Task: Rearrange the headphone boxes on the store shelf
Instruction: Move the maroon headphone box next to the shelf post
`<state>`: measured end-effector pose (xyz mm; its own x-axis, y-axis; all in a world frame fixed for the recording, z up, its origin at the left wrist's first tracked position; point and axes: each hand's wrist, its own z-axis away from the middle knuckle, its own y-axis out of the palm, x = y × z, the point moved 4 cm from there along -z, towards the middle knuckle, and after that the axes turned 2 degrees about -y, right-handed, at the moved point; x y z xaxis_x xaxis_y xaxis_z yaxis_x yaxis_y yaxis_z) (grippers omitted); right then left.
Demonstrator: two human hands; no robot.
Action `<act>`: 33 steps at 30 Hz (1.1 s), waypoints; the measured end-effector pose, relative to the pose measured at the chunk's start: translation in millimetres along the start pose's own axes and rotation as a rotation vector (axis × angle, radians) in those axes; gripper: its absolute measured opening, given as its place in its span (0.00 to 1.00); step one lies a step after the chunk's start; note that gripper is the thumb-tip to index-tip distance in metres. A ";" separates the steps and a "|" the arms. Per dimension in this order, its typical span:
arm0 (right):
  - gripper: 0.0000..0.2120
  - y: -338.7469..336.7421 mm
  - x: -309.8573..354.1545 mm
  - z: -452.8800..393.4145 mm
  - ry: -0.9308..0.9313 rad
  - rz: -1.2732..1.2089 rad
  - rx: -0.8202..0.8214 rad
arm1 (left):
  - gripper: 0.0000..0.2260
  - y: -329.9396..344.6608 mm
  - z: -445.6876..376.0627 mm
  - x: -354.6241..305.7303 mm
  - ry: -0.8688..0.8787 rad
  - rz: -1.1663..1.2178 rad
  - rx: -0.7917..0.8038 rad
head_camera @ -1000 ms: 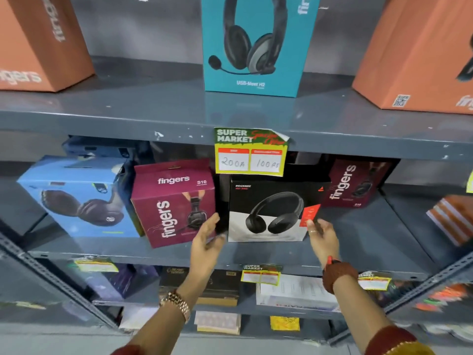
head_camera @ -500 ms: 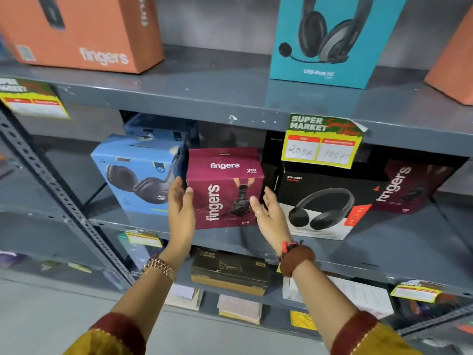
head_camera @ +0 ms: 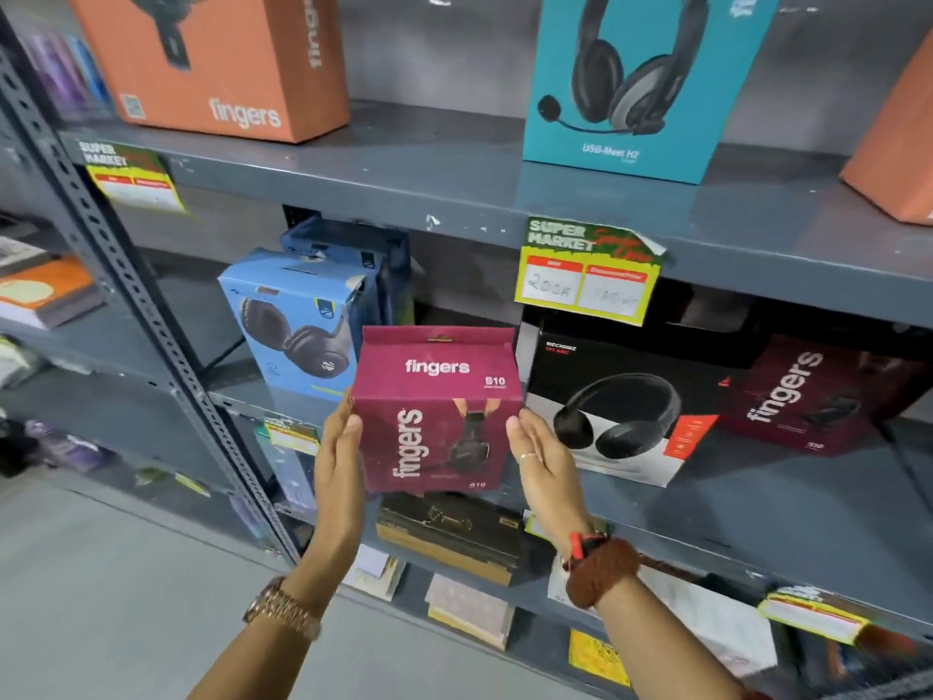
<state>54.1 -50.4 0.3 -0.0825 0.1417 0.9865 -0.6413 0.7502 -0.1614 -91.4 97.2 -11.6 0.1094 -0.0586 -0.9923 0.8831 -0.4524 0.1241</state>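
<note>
A maroon "fingers" headphone box (head_camera: 436, 411) is held between my palms, lifted off and out in front of the middle shelf (head_camera: 757, 502). My left hand (head_camera: 339, 452) presses its left side and my right hand (head_camera: 542, 457) presses its right side. On that shelf a light blue headphone box (head_camera: 293, 320) stands to the left, with a darker blue box (head_camera: 353, 245) behind it. A black-and-white headphone box (head_camera: 626, 411) stands to the right, and a second maroon "fingers" box (head_camera: 818, 396) beyond it.
The top shelf (head_camera: 429, 174) carries an orange "fingers" box (head_camera: 217, 58), a teal headset box (head_camera: 641, 78) and another orange box (head_camera: 898, 154). A price tag (head_camera: 588, 275) hangs from its edge. A slotted upright post (head_camera: 126, 295) runs at the left. Lower shelves hold a dark box (head_camera: 449, 533) and papers.
My hands moved from the black-and-white box to the maroon box, closed on its sides and lifted it off the shelf toward me. The view shifted left.
</note>
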 end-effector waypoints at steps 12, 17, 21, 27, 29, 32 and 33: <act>0.09 -168.7 -33.6 102.9 -0.017 -0.087 -0.009 | 0.23 116.1 146.1 2.8 0.016 -0.034 -0.045; 0.27 -261.6 -42.8 115.5 -0.012 -0.083 -0.165 | 0.15 206.2 171.9 14.5 0.001 0.000 0.118; 0.32 -323.1 -51.4 112.4 0.012 -0.093 -0.347 | 0.13 275.0 184.0 17.4 -0.011 0.045 0.269; 0.21 -384.9 -55.1 98.1 0.046 -0.159 -0.445 | 0.18 360.0 173.8 24.3 -0.017 -0.010 0.383; 0.13 -394.8 -53.9 92.2 0.040 -0.161 -0.440 | 0.19 375.9 170.5 27.5 0.004 -0.045 0.385; 0.09 -406.8 -55.1 84.2 0.037 -0.133 -0.452 | 0.20 394.3 162.6 35.1 0.020 -0.088 0.413; 0.10 -410.9 -54.3 82.4 0.043 -0.115 -0.462 | 0.20 398.2 161.0 36.8 0.022 -0.106 0.423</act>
<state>259.3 -419.5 15.4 0.0064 0.0604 0.9982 -0.2373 0.9698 -0.0571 190.8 -228.4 1.7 0.0419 0.0245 -0.9988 0.6257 -0.7800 0.0071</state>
